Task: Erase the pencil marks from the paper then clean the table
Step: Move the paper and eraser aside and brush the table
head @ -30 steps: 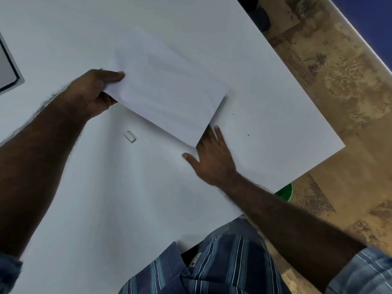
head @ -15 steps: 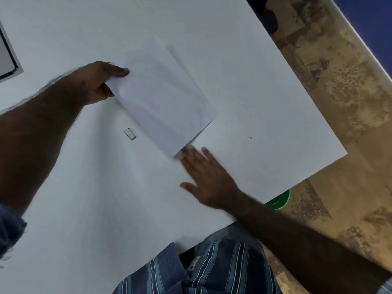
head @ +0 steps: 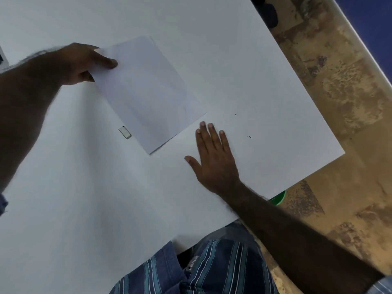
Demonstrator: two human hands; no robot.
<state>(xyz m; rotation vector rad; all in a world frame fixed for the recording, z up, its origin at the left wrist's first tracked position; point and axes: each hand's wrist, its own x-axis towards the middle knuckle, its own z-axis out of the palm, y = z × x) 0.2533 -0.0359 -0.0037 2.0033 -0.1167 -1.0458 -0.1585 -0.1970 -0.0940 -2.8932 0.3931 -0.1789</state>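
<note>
A white sheet of paper (head: pixel 148 92) lies tilted on the white table (head: pixel 84 198). My left hand (head: pixel 82 62) pinches its upper left edge, thumb on top. A small white eraser (head: pixel 125 132) sits on the table just left of the paper's lower edge. My right hand (head: pixel 214 158) rests flat on the table with straight fingers, its fingertips just below the paper's right corner and apart from it. A few tiny dark specks (head: pixel 249 136) lie on the table to the right of that hand.
The table's right edge runs diagonally, with a mottled brown floor (head: pixel 339 102) beyond it. A green round object (head: pixel 277 198) peeks out under the table's near corner. A grey framed object (head: pixel 2 58) sits at the far left edge. My striped shirt fills the bottom.
My left hand has drawn the paper to the left and laid it flatter. My right hand has come out from under the paper's corner and now lies flat on the table.
</note>
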